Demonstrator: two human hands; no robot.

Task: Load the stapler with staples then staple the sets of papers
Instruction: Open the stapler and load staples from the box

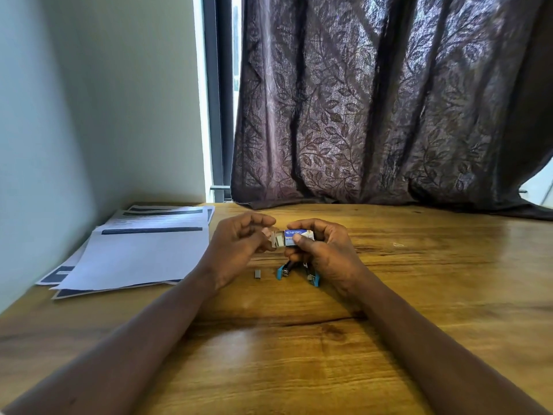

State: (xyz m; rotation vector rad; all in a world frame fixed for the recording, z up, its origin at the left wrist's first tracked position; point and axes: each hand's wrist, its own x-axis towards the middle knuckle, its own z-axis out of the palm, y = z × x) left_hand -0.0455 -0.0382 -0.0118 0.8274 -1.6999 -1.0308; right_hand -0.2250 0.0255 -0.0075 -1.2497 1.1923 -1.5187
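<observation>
My right hand (326, 253) grips a small blue and white staple box (294, 236) above the wooden table (299, 354). The box's left end is open, and grey staples (279, 241) show inside it. My left hand (236, 250) has its fingertips on the open flap at that end. Below the hands, a blue and black stapler (285, 269) lies opened on the table, partly hidden by my right hand. A short loose strip of staples (258, 274) rests on the wood just left of the stapler.
Several printed paper sets (140, 253) are spread at the table's left, close to the wall (59, 145). A dark leaf-patterned curtain (374, 100) hangs along the far edge. A single small bent staple (398, 244) lies on the wood to the right.
</observation>
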